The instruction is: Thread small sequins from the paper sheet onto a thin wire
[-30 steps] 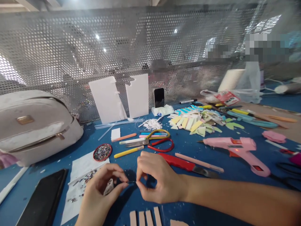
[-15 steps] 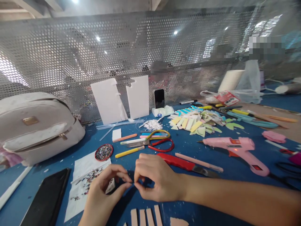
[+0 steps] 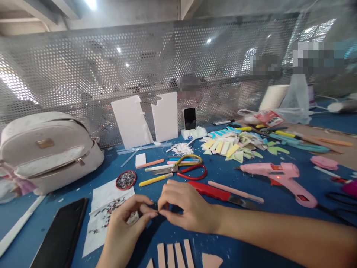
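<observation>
My left hand [image 3: 126, 227] and my right hand [image 3: 186, 206] meet fingertip to fingertip low over the blue table [image 3: 251, 178]. Both pinch something tiny and dark between thumb and forefinger; I cannot make out what it is. A small crumpled white piece [image 3: 133, 217] is tucked in my left palm. Just left of my hands lies a white paper sheet [image 3: 104, 208] strewn with small sequins, and beyond it a round red lid [image 3: 126, 179] full of glittery bits. Pink foam strips [image 3: 173, 256] lie at the near edge below my hands.
A black phone [image 3: 60, 238] lies at the near left, a beige backpack [image 3: 47, 150] behind it. Scissors [image 3: 184, 168], coloured sticks, a red cutter [image 3: 220, 194] and a pink glue gun [image 3: 281, 176] lie ahead and right. White foam boards [image 3: 147, 119] lean on the perforated screen beside coloured foam scraps [image 3: 231, 143].
My two hands have closed the small gap between their fingertips and now touch. The view has shifted slightly, so things on the table sit a little further right.
</observation>
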A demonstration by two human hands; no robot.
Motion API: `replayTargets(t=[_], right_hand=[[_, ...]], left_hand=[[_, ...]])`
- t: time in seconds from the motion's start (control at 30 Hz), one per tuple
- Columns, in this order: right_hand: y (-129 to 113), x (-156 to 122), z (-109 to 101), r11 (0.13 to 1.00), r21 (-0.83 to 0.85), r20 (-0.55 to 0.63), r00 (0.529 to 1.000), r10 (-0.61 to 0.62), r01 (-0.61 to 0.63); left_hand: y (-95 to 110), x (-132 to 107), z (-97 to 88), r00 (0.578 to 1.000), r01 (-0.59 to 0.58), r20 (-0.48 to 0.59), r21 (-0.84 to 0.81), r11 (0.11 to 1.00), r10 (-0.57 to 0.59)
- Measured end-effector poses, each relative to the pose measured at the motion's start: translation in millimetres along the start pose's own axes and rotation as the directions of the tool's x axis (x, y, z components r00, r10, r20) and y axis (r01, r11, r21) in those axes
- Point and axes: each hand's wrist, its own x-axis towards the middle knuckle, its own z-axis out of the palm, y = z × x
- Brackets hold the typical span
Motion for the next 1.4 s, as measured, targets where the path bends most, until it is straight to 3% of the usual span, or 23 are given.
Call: replayTargets(t=[0.1,0.2,0.27,0.33,0.4,0.47,0.53,0.63,0.73,0.83,0.93,1.0,1.13,1.4], right_hand=[[1.6,0.7,-0.8,0.981,0.096,-0.135,0.974,0.182,-0.170],[9.2,0.7,0.5,0.905,0.248,-0.252,0.880,0.403,-0.344],[14.8,0.5,1.8,0.866,0.331,-0.287,0.834,0.471,-0.376],[17.3,0.7,2.3,0.852,0.355,-0.297,0.817,0.493,-0.385],[15.3,1.4,1.3,0.878,0.308,-0.307,0.835,0.457,-0.368],[10.6,2.2,-0.6,0.924,0.233,-0.277,0.890,0.362,-0.303],[6.1,2.8,-2.1,0.964,0.163,-0.168,0.957,0.236,-0.209],[3.2,2.9,-2.2,0.993,0.079,-0.038,0.995,0.088,-0.085],[3.6,2.6,-0.7,0.996,0.056,-0.032,0.997,0.068,-0.066],[4.0,2.4,0.2,0.982,0.101,-0.106,0.980,0.171,-0.161],[5.0,2.4,0.8,0.954,0.173,-0.195,0.941,0.277,-0.246],[6.3,2.6,1.3,0.943,0.197,-0.211,0.927,0.309,-0.269],[8.3,3.3,2.2,0.938,0.211,-0.213,0.923,0.319,-0.276],[9.1,3.4,2.8,0.944,0.208,-0.235,0.923,0.304,-0.257]], left_hand=[[1.1,-1.8,0.2,1.000,-0.013,-0.003,0.049,0.999,0.014],[0.7,-4.1,-0.9,0.998,-0.052,0.043,0.122,0.991,0.047],[-1.4,-4.3,-2.6,0.990,-0.107,0.112,0.165,0.980,0.089],[-4.0,-3.1,-4.2,0.980,-0.155,0.157,0.205,0.967,0.123],[-5.7,-1.4,-4.3,0.980,-0.167,0.147,0.225,0.960,0.136],[-5.5,0.0,-2.6,0.988,-0.141,0.087,0.203,0.969,0.126],[-4.0,0.8,-0.2,0.995,-0.104,0.025,0.146,0.984,0.101],[-2.2,1.3,1.5,0.997,-0.071,-0.014,0.077,0.994,0.073],[-2.9,2.6,-0.2,0.996,-0.087,0.005,0.098,0.991,0.087],[-3.1,6.8,-0.7,0.983,-0.173,0.096,0.249,0.953,0.153],[-0.6,13.8,2.9,0.951,-0.302,0.217,0.499,0.813,0.220],[1.5,18.6,6.7,0.932,-0.359,0.263,0.581,0.730,0.250],[4.3,25.4,13.8,0.922,-0.385,0.293,0.636,0.668,0.253],[4.2,30.1,19.2,0.921,-0.388,0.294,0.649,0.654,0.255]])
